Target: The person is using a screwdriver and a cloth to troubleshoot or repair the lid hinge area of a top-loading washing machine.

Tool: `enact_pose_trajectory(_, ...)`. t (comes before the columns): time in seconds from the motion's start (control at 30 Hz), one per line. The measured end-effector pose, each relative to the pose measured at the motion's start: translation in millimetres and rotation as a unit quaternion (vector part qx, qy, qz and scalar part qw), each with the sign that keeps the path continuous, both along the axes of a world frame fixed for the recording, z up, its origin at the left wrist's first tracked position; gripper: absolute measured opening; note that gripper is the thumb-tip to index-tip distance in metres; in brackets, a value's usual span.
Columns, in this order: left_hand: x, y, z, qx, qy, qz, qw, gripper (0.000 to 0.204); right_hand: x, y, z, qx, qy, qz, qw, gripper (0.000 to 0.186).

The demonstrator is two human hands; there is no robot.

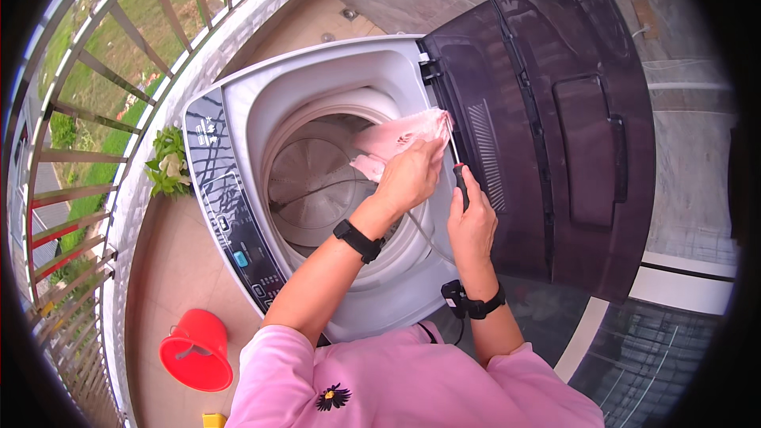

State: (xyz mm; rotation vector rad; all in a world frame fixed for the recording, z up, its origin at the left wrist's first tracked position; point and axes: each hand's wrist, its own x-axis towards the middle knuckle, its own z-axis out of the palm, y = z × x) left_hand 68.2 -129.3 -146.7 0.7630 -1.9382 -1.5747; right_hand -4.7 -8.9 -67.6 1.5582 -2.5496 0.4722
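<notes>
Balcony railing (83, 156) is curving down frame left, red bucket (206, 327) sitting lower left; mid-frame, left hand (408, 174) is clutching pink cloth (394, 136), partly blocking the washer drum (307, 160); right hand's (473, 222) gripping a screwdriver (460, 177).

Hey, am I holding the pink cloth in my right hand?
No, your left hand holds the pink cloth, while your right hand grips a black-handled screwdriver.

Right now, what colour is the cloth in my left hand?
The cloth is pale pink, clearest in the head view.
</notes>
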Motion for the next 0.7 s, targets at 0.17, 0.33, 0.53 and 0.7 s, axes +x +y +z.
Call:
enact_pose_trajectory(0.17,-5,15,-10,0.007,0.049,-0.04,0.998,0.056,8,2,-1,0.048,0.002,-0.045,0.998,0.042)
enact_pose_trajectory(0.33,-21,-7,-18,-0.002,0.111,0.075,0.991,0.061,-15,-53,-12,-0.002,0.014,0.026,1.0,0.04)
enact_pose_trajectory(0.53,-11,-13,0,-0.001,0.051,0.009,0.999,0.053,-20,-32,-5,0.007,0.009,0.035,0.999,0.044)
enact_pose_trajectory(0.7,-7,4,1,0.026,0.052,-0.052,0.997,0.053,-8,-5,-2,0.046,0.025,-0.004,0.999,0.047)
